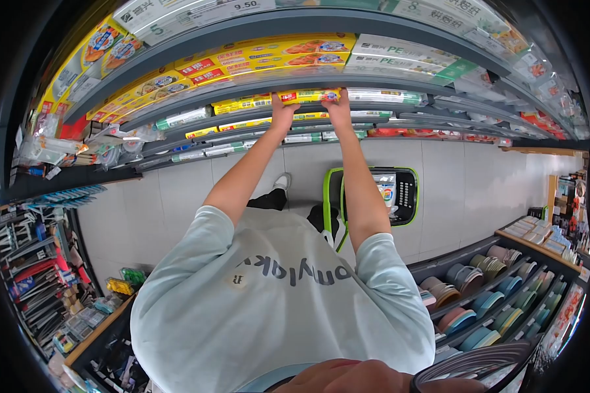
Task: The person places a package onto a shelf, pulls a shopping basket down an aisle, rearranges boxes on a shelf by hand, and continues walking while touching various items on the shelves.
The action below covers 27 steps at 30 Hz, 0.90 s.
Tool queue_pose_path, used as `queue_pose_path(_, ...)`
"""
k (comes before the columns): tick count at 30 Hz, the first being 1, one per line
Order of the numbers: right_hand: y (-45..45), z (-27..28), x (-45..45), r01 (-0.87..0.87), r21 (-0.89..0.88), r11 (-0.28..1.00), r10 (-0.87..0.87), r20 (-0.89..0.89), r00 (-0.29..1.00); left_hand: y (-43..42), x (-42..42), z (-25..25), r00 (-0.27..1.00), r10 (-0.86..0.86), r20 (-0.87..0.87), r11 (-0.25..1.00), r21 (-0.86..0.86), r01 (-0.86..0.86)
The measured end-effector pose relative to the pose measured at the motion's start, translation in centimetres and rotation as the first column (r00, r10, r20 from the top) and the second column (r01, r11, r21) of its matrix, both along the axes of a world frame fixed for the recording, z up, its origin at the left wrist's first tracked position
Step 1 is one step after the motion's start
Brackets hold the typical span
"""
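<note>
Both my arms reach forward to the shelves in front of me. My left hand (284, 110) grips the left end of a long, narrow yellow box (310, 96) with red and food-picture printing. On its right end, my right hand (339, 109) is closed too, so the box lies level between the two. It is held at the front of a lower shelf, just under a dark shelf edge (255, 87). Similar yellow packs (236, 105) lie to its left, and white-and-green packs (383, 96) lie to its right. Some fingertips are hidden behind the box.
A black shopping basket (413, 213) with a green rim stands on the floor by my right leg, holding a white pack (385, 188). Larger yellow boxes (269, 56) fill the shelf above. Behind me on the right are racks of bowls (465, 278); tools (33, 262) hang at left.
</note>
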State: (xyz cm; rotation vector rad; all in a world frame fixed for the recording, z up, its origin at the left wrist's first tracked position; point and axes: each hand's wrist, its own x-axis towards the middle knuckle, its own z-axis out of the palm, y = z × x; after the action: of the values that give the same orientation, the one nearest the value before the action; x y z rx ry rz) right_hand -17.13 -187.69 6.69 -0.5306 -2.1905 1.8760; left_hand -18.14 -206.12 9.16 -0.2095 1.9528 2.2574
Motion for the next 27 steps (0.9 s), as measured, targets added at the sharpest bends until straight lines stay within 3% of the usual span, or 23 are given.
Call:
queue_pose_path(5,-0.2,0.0,0.1,0.013,-0.049,0.999,-0.015,-0.040,0.999,0.2,-0.4,-1.3,0.998,-0.043,-0.054,0.994,-0.104,0.037)
queue_pose_path(8,-0.6,-0.2,0.4,0.024,0.170,0.985,0.005,-0.169,0.986,-0.2,-0.3,-2.5,0.996,-0.039,-0.075,0.987,-0.158,0.026)
queue_pose_path(9,-1.0,0.9,1.0,0.042,0.273,0.961,-0.019,-0.084,0.996,-0.5,-0.4,-3.2,0.995,-0.069,-0.072,0.985,-0.165,0.057)
queue_pose_path(11,-1.5,-0.1,1.0,0.112,0.337,0.935,-0.077,-0.116,0.990,-0.9,-0.4,-4.0,0.993,-0.076,-0.090,0.983,-0.174,0.060)
queue_pose_path(12,-1.6,0.5,1.2,0.096,0.297,0.950,-0.077,-0.074,0.994,-0.7,-0.1,-3.0,0.995,-0.063,-0.078,0.957,-0.287,0.038)
queue_pose_path(16,-1.8,0.7,1.2,0.116,0.298,0.947,-0.116,-0.019,0.993,-0.1,1.1,0.8,0.998,-0.069,-0.013,0.927,-0.371,0.060)
queue_pose_path(21,-2.0,1.6,1.8,0.155,0.360,0.920,-0.199,0.088,0.976,-0.7,0.3,-1.1,0.988,-0.143,-0.059,0.949,-0.293,0.119)
queue_pose_path(24,-1.4,0.4,1.1,0.085,0.282,0.956,-0.127,0.135,0.983,-0.6,0.1,-1.0,0.989,-0.128,-0.073,0.962,-0.252,0.105)
queue_pose_path(26,-1.4,-2.1,0.2,0.125,0.331,0.935,-0.103,-0.082,0.991,-0.9,-0.4,-2.2,0.989,-0.136,-0.061,0.966,-0.231,0.118)
queue_pose_path(27,-1.0,-2.0,0.0,0.122,0.330,0.936,-0.099,-0.084,0.992,-0.8,-0.3,-1.7,0.989,-0.132,-0.063,0.966,-0.232,0.114)
